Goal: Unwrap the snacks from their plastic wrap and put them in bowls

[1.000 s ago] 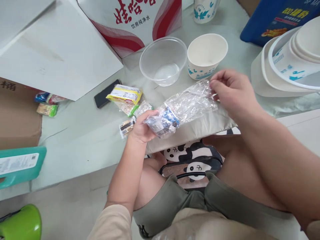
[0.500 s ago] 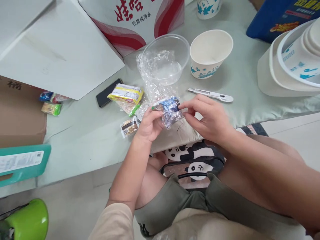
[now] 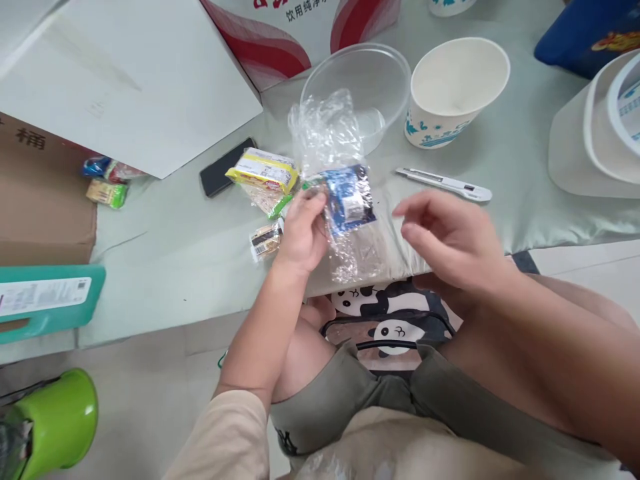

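My left hand (image 3: 306, 227) pinches a blue snack packet (image 3: 349, 197) with a white label, at its left side. Crinkled clear plastic wrap (image 3: 327, 133) spreads above and below the packet, and part of it lies against the clear bowl. To the right, my right hand (image 3: 450, 237) hovers apart from the packet, thumb and index finger separated, holding nothing that I can see. Close to the left hand lie a yellow-and-white snack packet (image 3: 264, 170) and a small clear-wrapped snack (image 3: 267, 241). A white utility knife (image 3: 444, 184) rests just beyond the right hand.
Behind the hands stand a clear plastic bowl (image 3: 395, 80) and a white paper tub (image 3: 445, 123). A dark phone (image 3: 225, 167) lies by a white box panel (image 3: 165, 80). White buckets (image 3: 575, 140) stand at right, and a green bin (image 3: 65, 420) is on the floor.
My right hand has drawn away from the packet, to the right. The packet, bunched up before, now lies flatter, with clear plastic hanging below it. The view has shifted slightly.
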A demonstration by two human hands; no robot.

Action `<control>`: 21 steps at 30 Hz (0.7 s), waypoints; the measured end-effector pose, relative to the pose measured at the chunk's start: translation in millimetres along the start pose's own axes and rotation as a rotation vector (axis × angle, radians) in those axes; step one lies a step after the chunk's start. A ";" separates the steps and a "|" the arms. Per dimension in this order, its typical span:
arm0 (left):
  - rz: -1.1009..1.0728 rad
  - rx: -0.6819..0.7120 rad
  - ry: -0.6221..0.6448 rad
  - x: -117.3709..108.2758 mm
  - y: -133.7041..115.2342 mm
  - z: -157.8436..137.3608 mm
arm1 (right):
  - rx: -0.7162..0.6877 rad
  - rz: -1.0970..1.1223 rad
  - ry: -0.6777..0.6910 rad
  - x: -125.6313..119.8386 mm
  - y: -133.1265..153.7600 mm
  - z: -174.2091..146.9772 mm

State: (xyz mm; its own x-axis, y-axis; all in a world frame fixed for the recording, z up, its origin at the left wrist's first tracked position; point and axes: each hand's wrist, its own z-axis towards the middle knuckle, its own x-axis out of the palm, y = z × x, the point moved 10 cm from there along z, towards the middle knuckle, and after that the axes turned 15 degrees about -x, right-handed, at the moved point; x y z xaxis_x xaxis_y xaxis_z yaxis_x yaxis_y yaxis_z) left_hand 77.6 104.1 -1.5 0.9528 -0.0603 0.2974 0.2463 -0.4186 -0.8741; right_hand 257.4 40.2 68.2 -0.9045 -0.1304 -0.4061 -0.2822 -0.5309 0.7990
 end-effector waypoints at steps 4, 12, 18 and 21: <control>0.151 0.023 0.090 19.3 6.0 -3.9 | 0.105 -0.027 -0.216 -3.3 -11.1 0.4; 0.188 0.063 0.080 21.2 6.2 -7.6 | 0.290 0.265 -0.123 20.6 -34.3 -0.5; -0.028 -0.153 0.014 13.5 16.9 -4.8 | 0.372 0.319 -0.490 -26.9 -44.6 -11.4; -0.209 -0.317 0.040 19.8 26.8 -6.1 | 0.459 0.332 -0.663 -45.5 -58.8 -23.0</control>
State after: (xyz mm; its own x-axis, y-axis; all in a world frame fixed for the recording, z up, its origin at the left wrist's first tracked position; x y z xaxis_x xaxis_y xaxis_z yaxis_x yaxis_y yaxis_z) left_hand 102.0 86.2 -16.8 0.8784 0.0233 0.4773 0.3619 -0.6847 -0.6326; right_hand 322.5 58.0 29.5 -0.9221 0.3717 0.1073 0.0571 -0.1435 0.9880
